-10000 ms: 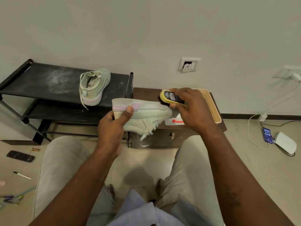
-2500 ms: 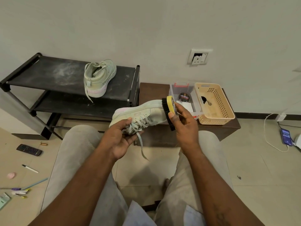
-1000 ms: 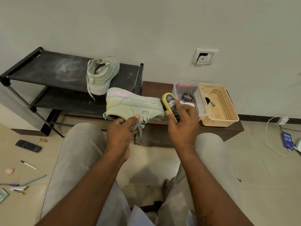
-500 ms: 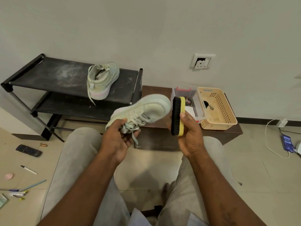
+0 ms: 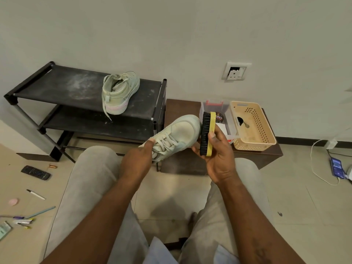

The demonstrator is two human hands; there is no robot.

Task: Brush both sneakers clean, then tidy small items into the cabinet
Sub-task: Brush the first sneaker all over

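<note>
The left hand [image 5: 137, 161], fingers curled round the sneaker [image 5: 179, 134], had turned it laces-up, while the right hand [image 5: 219, 159] gripped the brush [image 5: 206, 133] just beside its toe, brushing evidently unfinished.

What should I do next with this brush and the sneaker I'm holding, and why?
Probably sweep the brush across the toe cap of the held sneaker. The left hand grips that sneaker at its laces with the toe raised toward the brush, and the right hand holds the brush with its bristles facing the toe, close beside it.
</note>
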